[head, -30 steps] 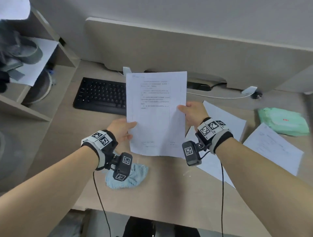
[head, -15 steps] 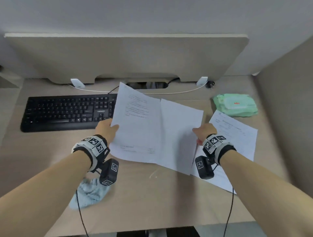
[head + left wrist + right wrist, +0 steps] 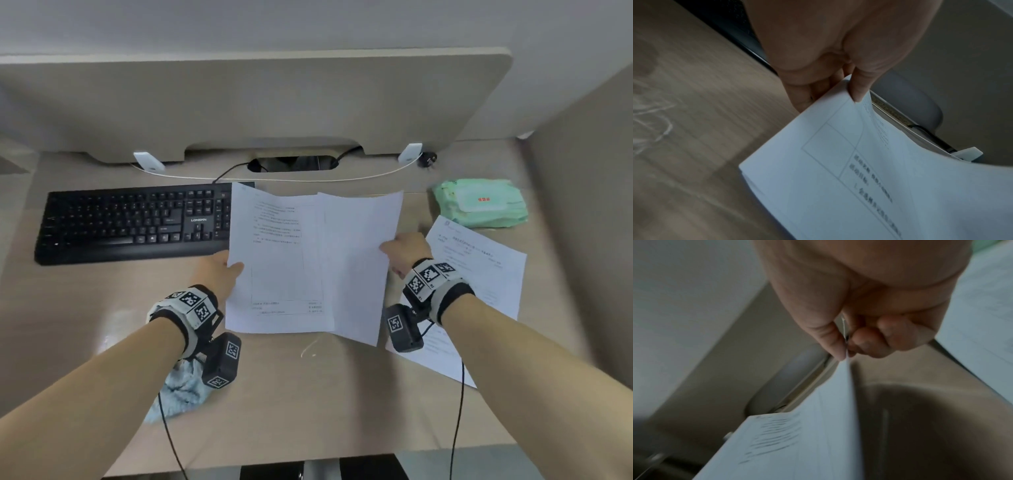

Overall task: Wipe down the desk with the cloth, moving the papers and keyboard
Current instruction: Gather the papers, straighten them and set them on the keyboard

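Head view: left hand (image 3: 219, 270) and right hand (image 3: 406, 251) pinch opposite side edges of the papers (image 3: 308, 263), held above the tabletop (image 3: 308, 404); keyboard (image 3: 137, 221) lies left, cloth (image 3: 181, 390) nearest the left arm.
Left wrist: thumb (image 3: 859, 86) clamps the sheets.
Right wrist: pinch confirmed.

On the bench (image 3: 308, 404), the keyboard (image 3: 133, 222) lies far left. The held papers (image 3: 308, 263) sit centre, overlapping the keyboard's right end. A loose sheet (image 3: 486, 274) lies right, a wipes pack (image 3: 479, 204) behind it. The cloth (image 3: 181, 390) lies near left.
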### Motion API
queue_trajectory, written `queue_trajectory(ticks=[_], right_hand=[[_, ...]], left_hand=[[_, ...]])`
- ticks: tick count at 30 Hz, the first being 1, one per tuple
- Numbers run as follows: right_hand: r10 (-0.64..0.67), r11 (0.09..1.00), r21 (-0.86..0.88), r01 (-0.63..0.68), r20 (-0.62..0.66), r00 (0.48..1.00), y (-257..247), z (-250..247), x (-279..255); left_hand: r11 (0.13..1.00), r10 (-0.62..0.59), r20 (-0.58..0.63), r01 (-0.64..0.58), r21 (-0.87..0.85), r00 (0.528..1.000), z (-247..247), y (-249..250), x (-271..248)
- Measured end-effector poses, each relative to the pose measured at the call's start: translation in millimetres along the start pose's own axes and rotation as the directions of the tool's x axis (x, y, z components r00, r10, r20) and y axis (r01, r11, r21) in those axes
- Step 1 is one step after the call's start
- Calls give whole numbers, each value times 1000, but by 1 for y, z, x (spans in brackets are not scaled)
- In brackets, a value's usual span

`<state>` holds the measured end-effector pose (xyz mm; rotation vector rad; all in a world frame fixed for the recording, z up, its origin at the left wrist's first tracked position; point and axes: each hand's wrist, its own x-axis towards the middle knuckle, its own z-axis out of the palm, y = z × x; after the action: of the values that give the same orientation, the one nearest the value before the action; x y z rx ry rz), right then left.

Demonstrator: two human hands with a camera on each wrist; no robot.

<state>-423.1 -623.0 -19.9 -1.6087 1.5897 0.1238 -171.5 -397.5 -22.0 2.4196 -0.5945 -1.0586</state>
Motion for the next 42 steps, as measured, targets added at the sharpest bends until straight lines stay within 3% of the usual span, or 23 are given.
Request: queue_trajectory(ticks=[3,7,11,13,17,20,23,25,28,31,33,36,42], right_hand=[[-163,979,135,151,84,983,-52,-15,-39],[-334,942,136,308,257,907,-112,3,-77],[-349,921,-18,388,401,847,-128,64,-89],[-325,928,-37,372,412,851,-122,92,-88],[-257,966,96,240,468,846,-103,125,-85],[-217,976,128,175,516,829,-91,130,-84],[-192,972,223,77,557,808,-76,119,-83],[-184,958,285,38,503,845,-65,104,-79],[-152,949,309,52,310,938,-39,73,-67],[-47,955,297,16,98,994,3,38,-44],[16,973,230,-2,-59,998,36,14,-26],[114,987,134,-84,-240,964,74,-26,-20],[266,959,-14,-282,-285,921,158,-72,-1]], left_hand=[[993,49,31,-45,-113,998,-4,3,-6],[979,43,138,-13,-205,989,-9,0,-15],[876,-56,296,189,-444,954,-12,-9,-25],[816,-81,356,267,-512,931,-11,-17,-27],[773,-104,431,346,-531,896,-6,-24,-29],[803,-103,452,342,-488,886,1,-18,-32],[881,-91,393,258,-396,915,11,-15,-30],[920,-77,327,194,-341,942,19,-15,-24],[959,-58,239,121,-256,969,27,-12,-18],[981,-21,157,50,-189,987,28,-4,-13],[988,-12,112,29,-154,994,27,-1,-7],[994,-15,77,23,-109,997,23,2,2],[983,53,125,-30,-179,991,37,36,7]])
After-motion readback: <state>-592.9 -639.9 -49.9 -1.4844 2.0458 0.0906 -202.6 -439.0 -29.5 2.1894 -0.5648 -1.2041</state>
